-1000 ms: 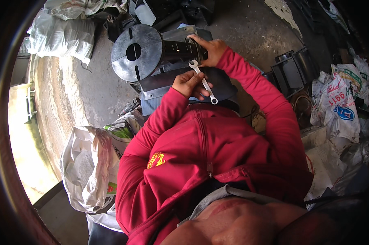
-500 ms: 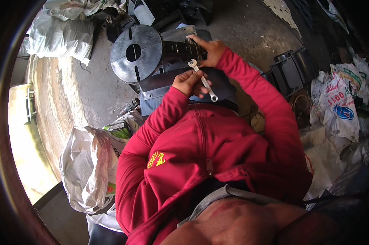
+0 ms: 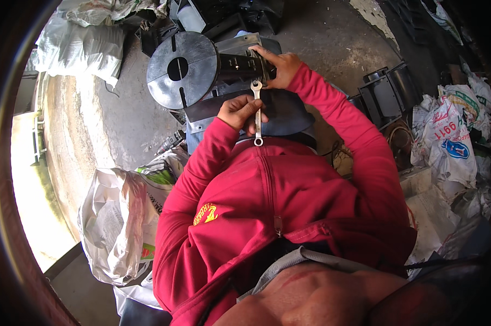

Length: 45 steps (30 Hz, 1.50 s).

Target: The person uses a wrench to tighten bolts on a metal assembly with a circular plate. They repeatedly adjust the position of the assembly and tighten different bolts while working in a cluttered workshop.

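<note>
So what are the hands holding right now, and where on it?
The left hand grips a combination wrench around the middle of its shank. The right hand rests on the dark machine part, pressing rather than gripping it.

silver wrench (image 3: 257, 114), red sleeve (image 3: 359, 136), grey disc (image 3: 181, 69)

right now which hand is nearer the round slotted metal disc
Left. The left hand grips the wrench just below and right of the disc; the right hand rests farther right on the dark machine body.
</note>
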Each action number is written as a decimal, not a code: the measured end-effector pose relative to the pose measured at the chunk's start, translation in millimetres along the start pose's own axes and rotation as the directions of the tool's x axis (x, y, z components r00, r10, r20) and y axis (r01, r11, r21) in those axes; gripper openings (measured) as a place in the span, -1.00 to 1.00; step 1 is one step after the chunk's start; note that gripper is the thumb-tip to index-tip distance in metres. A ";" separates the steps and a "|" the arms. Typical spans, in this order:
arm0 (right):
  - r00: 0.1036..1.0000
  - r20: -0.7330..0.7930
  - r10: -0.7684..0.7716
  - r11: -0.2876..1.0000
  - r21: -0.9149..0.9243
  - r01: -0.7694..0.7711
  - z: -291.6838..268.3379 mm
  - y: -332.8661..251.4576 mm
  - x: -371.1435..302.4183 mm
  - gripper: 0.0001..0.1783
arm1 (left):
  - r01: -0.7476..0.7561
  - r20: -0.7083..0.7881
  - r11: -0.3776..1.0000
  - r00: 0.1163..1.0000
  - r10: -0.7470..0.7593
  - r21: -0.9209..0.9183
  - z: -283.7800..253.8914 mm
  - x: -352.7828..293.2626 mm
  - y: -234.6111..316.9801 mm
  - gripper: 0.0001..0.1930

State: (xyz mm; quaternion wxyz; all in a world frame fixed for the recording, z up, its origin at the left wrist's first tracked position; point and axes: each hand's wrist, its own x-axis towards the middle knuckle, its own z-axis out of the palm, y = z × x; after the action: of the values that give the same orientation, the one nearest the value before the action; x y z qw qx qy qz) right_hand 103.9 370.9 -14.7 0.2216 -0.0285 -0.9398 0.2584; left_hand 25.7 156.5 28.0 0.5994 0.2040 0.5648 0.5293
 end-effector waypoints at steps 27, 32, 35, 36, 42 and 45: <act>0.944 -0.003 0.329 0.846 0.446 -0.293 -22.9 -14.5 -54.6 -0.45 | -0.171 -0.177 0.978 0.966 0.191 0.118 -73.7 -95.7 -11.3 -0.83; 0.597 0.769 0.231 -0.704 0.555 -0.443 -17.9 -82.6 -77.3 -0.56 | -0.407 -0.233 0.867 0.848 0.475 0.288 -42.8 -77.8 -45.9 -0.83; 0.607 0.788 0.102 -0.796 0.430 -0.425 11.7 -103.4 -62.0 -0.53 | -0.577 -0.012 0.534 0.673 0.740 0.618 -27.1 -73.8 -29.4 -0.79; 0.614 0.783 0.099 -0.791 0.437 -0.428 17.3 -110.9 -53.2 -0.52 | -0.557 -0.025 0.527 0.671 0.741 0.641 -28.1 -76.8 -26.7 -0.79; 0.602 0.796 0.063 -0.762 0.428 -0.486 42.8 -141.0 -14.6 -0.44 | -0.402 -0.178 0.494 0.609 0.773 0.771 -49.2 -85.4 -27.9 -0.68; 0.549 0.835 0.039 -0.752 0.386 -0.535 51.1 -143.8 -11.0 -0.41 | -0.380 -0.084 0.411 0.642 0.762 0.828 -44.1 -80.6 -32.4 -0.63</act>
State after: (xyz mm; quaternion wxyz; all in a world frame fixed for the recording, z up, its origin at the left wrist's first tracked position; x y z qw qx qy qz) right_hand 100.6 220.5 13.3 -0.1643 -0.2112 -0.1079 0.9575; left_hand 15.4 59.6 25.5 0.0816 0.4881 0.7407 0.4544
